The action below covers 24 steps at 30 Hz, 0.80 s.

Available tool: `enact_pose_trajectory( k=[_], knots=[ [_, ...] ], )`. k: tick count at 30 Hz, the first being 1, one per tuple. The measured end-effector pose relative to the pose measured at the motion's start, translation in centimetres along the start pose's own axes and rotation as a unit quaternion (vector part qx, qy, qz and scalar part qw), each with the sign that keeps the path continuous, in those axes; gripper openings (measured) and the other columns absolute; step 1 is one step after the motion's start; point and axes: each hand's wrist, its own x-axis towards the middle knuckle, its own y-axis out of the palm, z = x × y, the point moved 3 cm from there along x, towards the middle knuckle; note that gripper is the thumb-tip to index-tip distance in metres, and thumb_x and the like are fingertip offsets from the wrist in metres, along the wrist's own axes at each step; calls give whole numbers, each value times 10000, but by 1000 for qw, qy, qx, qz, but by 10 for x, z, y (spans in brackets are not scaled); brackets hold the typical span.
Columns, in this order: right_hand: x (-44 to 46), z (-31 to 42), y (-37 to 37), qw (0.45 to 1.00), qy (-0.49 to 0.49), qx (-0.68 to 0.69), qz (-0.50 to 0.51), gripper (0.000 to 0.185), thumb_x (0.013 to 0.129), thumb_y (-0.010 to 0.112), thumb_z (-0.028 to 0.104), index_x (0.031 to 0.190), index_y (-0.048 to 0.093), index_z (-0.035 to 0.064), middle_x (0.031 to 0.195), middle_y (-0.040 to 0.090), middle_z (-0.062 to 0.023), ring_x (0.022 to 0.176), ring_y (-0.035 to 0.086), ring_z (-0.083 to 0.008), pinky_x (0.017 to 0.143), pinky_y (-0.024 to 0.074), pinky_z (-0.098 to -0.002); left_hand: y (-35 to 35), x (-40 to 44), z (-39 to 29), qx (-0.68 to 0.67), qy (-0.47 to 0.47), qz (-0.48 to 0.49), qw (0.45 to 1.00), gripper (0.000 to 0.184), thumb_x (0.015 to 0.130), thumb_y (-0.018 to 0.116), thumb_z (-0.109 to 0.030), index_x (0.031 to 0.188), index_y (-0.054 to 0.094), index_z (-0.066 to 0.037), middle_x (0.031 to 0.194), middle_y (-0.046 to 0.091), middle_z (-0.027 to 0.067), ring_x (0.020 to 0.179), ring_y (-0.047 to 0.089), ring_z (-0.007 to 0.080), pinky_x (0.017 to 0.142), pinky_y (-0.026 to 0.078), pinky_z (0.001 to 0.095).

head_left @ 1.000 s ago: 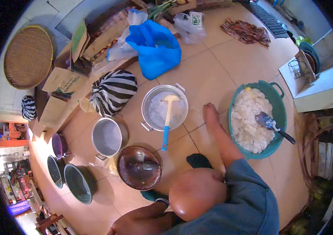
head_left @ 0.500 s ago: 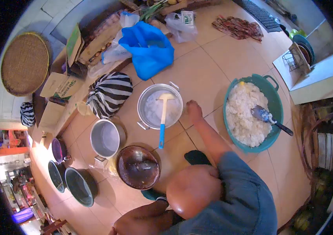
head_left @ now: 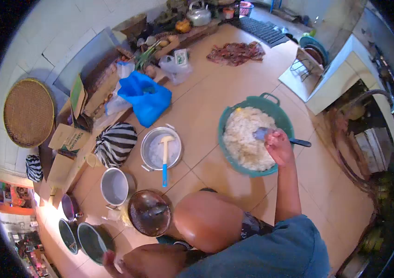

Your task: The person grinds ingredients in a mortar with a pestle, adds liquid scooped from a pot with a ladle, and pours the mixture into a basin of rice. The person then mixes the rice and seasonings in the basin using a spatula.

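Terracotta-coloured tiles point(head_left: 199, 99) cover the floor, with boxes and bags along one wall. Cooked white rice point(head_left: 248, 134) sits heaped in a green plastic tub point(head_left: 276, 112) on the floor, a dark-handled spatula point(head_left: 259, 134) resting across it with its handle extending over the rim. Up over that rice is the right hand point(head_left: 279, 146), off the floor and in front of the spatula in this view, which puts both within its reach. Its fingers are curled loosely inward; whether they touch the handle, I cannot tell. The left hand point(head_left: 112, 263), blurred at the lower edge, is nearest a dark basin point(head_left: 89, 238); its finger state is unclear. Well apart from the tub, a two-handled aluminium pot point(head_left: 147, 147) carries a blue-handled paddle point(head_left: 165, 177). Beyond the pot lie a zebra-striped bundle point(head_left: 117, 143) and a blue plastic bag point(head_left: 145, 105).
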Motion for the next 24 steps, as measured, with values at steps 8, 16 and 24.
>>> enact_pose_trajectory(
  k=[8, 16, 24],
  knots=[
    [-49, -70, -114, 713, -74, -694, -71, 241, 701, 551, -39, 913, 630, 43, 945, 629, -104, 886, 605, -252, 779, 487, -325, 64, 21, -233, -566, 332, 104, 747, 532, 829, 551, -382, 1201, 424, -25, 1033, 561, 122, 868, 549, 252, 799, 441, 436],
    [-57, -74, -152, 713, -166, -670, -124, 313, 693, 529, -69, 970, 619, 45, 913, 620, -84, 794, 601, -198, 668, 499, -273, 13, -7, -335, -821, 304, 114, 469, 473, 823, 590, -301, 1211, 410, -102, 1032, 520, 83, 863, 513, 241, 764, 440, 452],
    [-34, -56, -83, 704, -149, -678, -151, 322, 686, 566, -32, 999, 610, 27, 957, 585, -111, 848, 566, -202, 678, 474, -279, -32, -21, -333, -805, 393, 92, 436, 452, 837, 576, -297, 1204, 422, -83, 1048, 521, 83, 893, 507, 231, 783, 430, 432]
  ],
)
